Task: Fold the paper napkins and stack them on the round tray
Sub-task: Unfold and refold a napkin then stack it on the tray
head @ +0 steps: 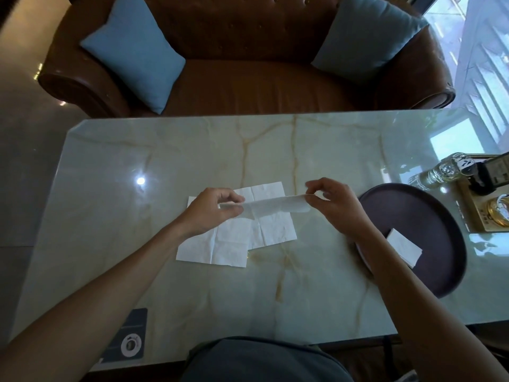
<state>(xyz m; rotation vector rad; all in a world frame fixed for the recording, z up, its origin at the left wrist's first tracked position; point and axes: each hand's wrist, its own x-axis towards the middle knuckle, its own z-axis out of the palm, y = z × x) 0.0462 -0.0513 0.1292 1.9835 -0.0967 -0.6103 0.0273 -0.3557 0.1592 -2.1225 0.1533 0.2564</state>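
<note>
You pinch the napkin strip (275, 206) taut, your left hand (212, 212) and right hand (334, 202) each in a narrow grip at an end, above the flat napkins (220, 244) on the counter (303, 285), likely to crease it for the round tray (429, 216).

glossy pale marble surface (316, 150) veined in tan, catching a bright round glare of light (140, 181) left of centre. beyond its far edge, brown leather sofa (248, 84) with tufted back and rolled arms, blue cushion (135, 53) leaning at the left end, second blue cushion (369, 40) at the right end. polished beige floor (24, 86) off to the left, with small glints. large window (484, 78) along the right side, daylight pouring through, pale blue reflections spread over the surface's right part. dark card with a white circle (129, 341) near the front left edge.
</note>
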